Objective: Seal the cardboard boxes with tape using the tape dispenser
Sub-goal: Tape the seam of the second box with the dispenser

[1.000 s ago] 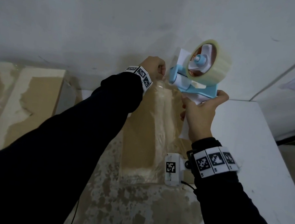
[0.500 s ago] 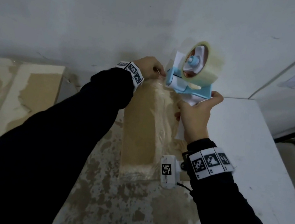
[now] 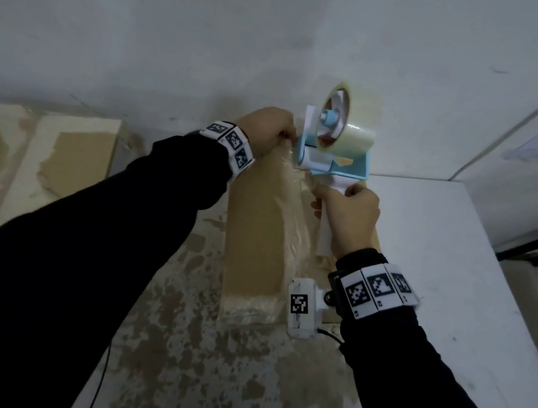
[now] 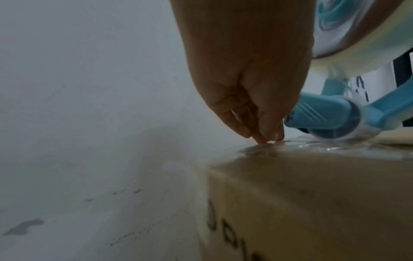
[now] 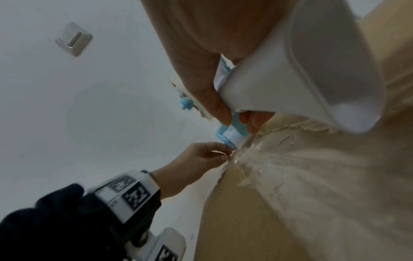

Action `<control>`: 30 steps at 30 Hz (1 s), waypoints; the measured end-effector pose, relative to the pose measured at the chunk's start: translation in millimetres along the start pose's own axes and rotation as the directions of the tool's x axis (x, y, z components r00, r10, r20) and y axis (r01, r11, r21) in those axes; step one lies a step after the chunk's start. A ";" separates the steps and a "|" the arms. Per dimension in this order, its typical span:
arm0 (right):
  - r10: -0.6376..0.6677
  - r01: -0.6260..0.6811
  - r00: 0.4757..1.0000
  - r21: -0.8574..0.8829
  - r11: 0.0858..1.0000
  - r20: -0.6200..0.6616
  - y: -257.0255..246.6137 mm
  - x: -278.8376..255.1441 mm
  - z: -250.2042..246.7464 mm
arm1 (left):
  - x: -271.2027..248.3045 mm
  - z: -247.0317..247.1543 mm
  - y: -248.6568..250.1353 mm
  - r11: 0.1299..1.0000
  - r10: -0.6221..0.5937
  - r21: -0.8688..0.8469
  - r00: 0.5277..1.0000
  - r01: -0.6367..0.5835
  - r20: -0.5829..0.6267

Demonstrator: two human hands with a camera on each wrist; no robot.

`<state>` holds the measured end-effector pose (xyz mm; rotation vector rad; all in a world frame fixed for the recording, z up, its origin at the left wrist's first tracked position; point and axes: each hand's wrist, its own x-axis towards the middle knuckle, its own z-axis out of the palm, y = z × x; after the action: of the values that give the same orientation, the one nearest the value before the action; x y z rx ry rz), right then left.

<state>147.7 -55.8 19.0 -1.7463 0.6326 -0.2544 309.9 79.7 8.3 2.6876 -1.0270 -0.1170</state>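
A brown cardboard box (image 3: pixel 256 233) lies lengthwise on the table, with clear tape along its top seam. My right hand (image 3: pixel 346 211) grips the white handle of the blue and white tape dispenser (image 3: pixel 336 144), which carries a roll of clear tape. The dispenser's front roller rests on the box's far end. My left hand (image 3: pixel 286 133) pinches the tape end at that far edge, right beside the roller. In the left wrist view the fingertips (image 4: pixel 261 139) meet on the glossy tape over the box (image 4: pixel 312 203). The right wrist view shows the handle (image 5: pixel 301 70) and my left hand (image 5: pixel 228 155).
A second cardboard box (image 3: pixel 70 155) stands at the left against the wall. The white table (image 3: pixel 442 263) has a worn, peeled patch in front of the box. A wall rises just behind the box. A wall switch (image 5: pixel 73 38) shows in the right wrist view.
The dispenser has shifted a little left and down onto the box's far end, and its roll has turned. My left hand has stayed at the tape end.
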 end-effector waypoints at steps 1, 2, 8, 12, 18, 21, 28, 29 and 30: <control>0.000 0.000 1.000 -0.013 1.000 -0.007 -0.7 0.5 -0.1 | -5.5 1.7 -3.9 0.999 0.038 0.002 0.999 -0.038 0.020; -0.001 0.001 1.000 -0.028 1.000 -0.012 -1.1 1.7 0.0 | -11.5 4.3 -6.9 0.997 0.077 0.009 0.996 -0.077 0.045; -0.011 0.019 0.995 -0.081 0.997 0.098 -8.2 5.3 1.1 | -35.9 25.2 -3.2 0.976 0.039 0.199 0.967 -0.091 0.252; 0.027 -0.015 0.979 -0.060 0.998 0.202 -15.4 8.1 4.9 | -45.9 40.5 7.4 0.975 -0.034 0.222 0.976 -0.015 0.215; -0.005 0.031 0.984 -0.146 0.989 0.176 -9.8 6.3 9.8 | -51.4 43.9 15.0 0.981 -0.099 0.182 0.984 0.071 0.150; -0.040 0.068 0.985 -0.160 0.985 0.170 -6.3 1.9 11.9 | -53.5 42.8 17.7 0.981 -0.106 0.174 0.986 0.083 0.126; -0.007 0.022 0.985 -0.089 0.996 0.171 0.0 0.6 8.5 | -51.2 42.3 18.5 0.983 -0.110 0.155 0.990 0.096 0.087; 0.011 0.004 0.984 -0.081 0.997 0.180 -0.6 1.9 7.5 | -48.4 41.6 19.4 0.983 -0.114 0.156 0.990 0.100 0.084; 0.034 -0.022 0.983 -0.064 0.998 0.182 -1.0 3.8 5.8 | -45.0 39.9 21.3 0.981 -0.115 0.163 0.990 0.102 0.076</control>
<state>153.9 -52.9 17.8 -1.7944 0.5356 -0.0541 255.9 85.8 -25.1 2.9066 -0.9502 -0.1786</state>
